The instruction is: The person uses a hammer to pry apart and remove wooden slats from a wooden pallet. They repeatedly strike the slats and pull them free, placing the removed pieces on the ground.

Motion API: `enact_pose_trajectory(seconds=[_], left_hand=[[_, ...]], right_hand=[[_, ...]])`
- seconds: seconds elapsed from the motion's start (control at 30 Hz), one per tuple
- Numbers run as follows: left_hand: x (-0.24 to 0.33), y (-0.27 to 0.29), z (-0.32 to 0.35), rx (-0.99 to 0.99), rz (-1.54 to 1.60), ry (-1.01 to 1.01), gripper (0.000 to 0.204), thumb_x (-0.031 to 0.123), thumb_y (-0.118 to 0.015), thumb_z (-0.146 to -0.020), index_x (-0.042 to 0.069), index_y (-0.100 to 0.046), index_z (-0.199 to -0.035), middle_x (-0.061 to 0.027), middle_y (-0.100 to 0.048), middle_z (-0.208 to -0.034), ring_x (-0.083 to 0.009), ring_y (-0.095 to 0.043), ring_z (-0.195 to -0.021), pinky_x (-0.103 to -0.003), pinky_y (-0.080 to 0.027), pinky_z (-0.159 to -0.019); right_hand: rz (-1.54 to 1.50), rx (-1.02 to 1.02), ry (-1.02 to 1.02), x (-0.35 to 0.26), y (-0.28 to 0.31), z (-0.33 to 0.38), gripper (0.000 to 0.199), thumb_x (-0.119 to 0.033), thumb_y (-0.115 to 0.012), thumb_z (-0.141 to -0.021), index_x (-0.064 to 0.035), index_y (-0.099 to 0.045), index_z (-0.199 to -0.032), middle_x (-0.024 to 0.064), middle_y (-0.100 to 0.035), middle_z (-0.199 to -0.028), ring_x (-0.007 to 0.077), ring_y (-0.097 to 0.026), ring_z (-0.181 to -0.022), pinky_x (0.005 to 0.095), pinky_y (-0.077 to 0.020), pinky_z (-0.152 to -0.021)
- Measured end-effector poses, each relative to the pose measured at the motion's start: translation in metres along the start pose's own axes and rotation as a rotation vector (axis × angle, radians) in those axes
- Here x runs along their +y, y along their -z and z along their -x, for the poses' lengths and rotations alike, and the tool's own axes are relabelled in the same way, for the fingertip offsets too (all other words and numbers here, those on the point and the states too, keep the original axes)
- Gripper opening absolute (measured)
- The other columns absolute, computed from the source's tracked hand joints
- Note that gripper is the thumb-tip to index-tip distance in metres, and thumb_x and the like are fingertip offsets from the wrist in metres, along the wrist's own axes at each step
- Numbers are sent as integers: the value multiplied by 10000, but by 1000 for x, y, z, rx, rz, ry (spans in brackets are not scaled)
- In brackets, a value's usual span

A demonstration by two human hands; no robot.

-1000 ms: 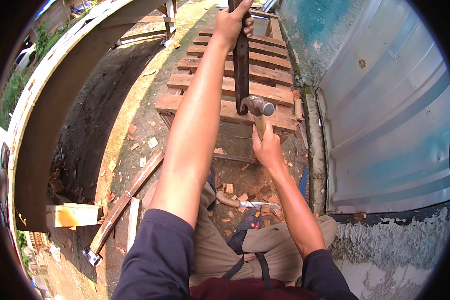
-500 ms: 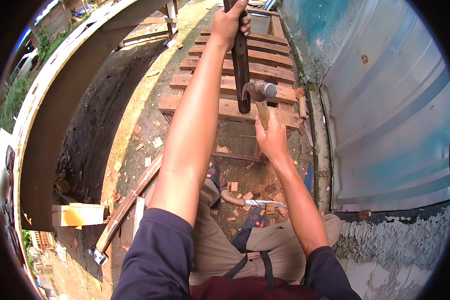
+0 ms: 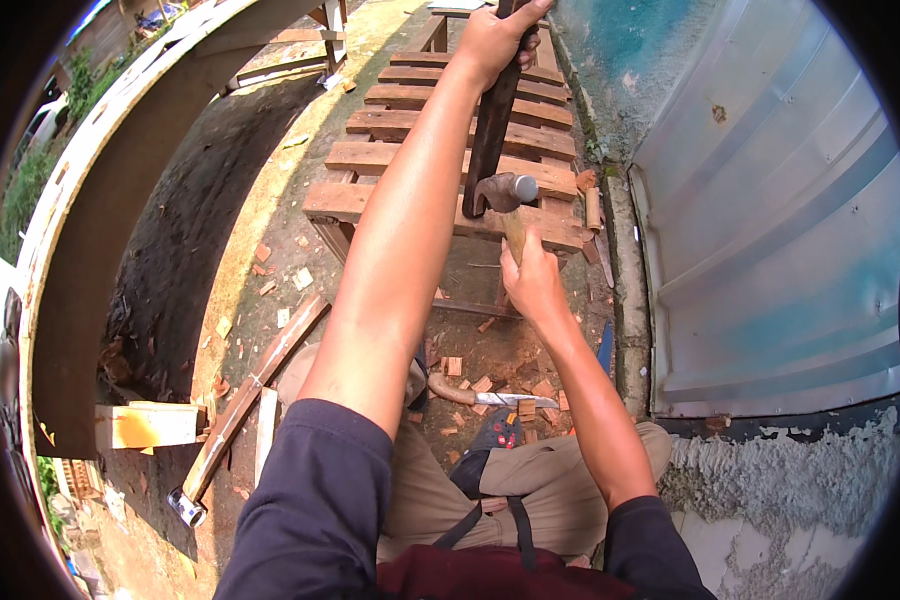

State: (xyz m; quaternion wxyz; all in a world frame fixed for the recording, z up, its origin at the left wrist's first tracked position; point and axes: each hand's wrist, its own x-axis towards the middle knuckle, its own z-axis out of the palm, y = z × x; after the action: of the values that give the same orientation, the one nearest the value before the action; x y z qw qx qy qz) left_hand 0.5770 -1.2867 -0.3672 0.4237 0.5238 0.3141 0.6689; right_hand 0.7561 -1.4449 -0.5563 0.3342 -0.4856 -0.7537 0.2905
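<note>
My left hand (image 3: 497, 48) is wrapped round the upper part of a dark wooden plank (image 3: 491, 135), which it holds up at a slant over the slatted wooden bench. Lower down, my right hand (image 3: 535, 280) grips the wooden handle of a claw hammer (image 3: 510, 193). The hammer's claw is against the plank's lower end, and its round striking face points right. Whether a nail sits in the claw cannot be seen. Beneath both lies the slatted bench (image 3: 365, 157), its nearest slat just beyond my right hand.
A machete with a curved wooden handle (image 3: 452, 391) lies among wood chips by my feet. To the left are a long timber piece (image 3: 255, 390), a can (image 3: 186, 508) and a curved board (image 3: 80, 300). A corrugated metal sheet (image 3: 770, 260) stands along the right wall.
The plank has tilted, its top leaning right and its lower end shifting left. My left hand has moved right and the hammer slightly left and down with my right hand.
</note>
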Motion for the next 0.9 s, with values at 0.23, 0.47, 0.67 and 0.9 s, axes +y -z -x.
enact_pose_trajectory(seconds=[0.23,0.47,0.67,0.9], left_hand=[[5,4,-2,15,-4,-12,402,450,-738,-921,109,-567,-793,6,-506,-597,-111,-465,-450,-270,-400,-436],[3,0,-3,-31,-26,-32,412,474,-723,-927,125,-546,-801,13,-491,-600,-110,-460,-455,-266,-394,-442],[-2,10,-8,-43,10,-24,413,483,-710,-935,139,-527,-800,15,-485,-603,-109,-457,-460,-262,-390,-447],[0,40,-7,-5,91,30,447,547,-662,-948,148,-516,-811,13,-471,-606,-115,-443,-464,-266,-382,-448]], right_hand=[[-130,122,-2,8,-27,4,292,-160,-603,-969,48,-484,-1136,361,-657,-817,539,-653,-850,591,-518,-675],[-186,191,33,29,-44,4,267,-193,-613,-975,4,-511,-1124,321,-670,-803,501,-671,-822,569,-515,-637],[-199,308,77,31,-57,6,235,-172,-645,-959,-11,-542,-1096,266,-686,-785,482,-681,-807,520,-530,-633],[-245,346,76,33,-68,3,211,-198,-686,-941,0,-613,-941,214,-648,-701,358,-680,-692,436,-515,-600]])
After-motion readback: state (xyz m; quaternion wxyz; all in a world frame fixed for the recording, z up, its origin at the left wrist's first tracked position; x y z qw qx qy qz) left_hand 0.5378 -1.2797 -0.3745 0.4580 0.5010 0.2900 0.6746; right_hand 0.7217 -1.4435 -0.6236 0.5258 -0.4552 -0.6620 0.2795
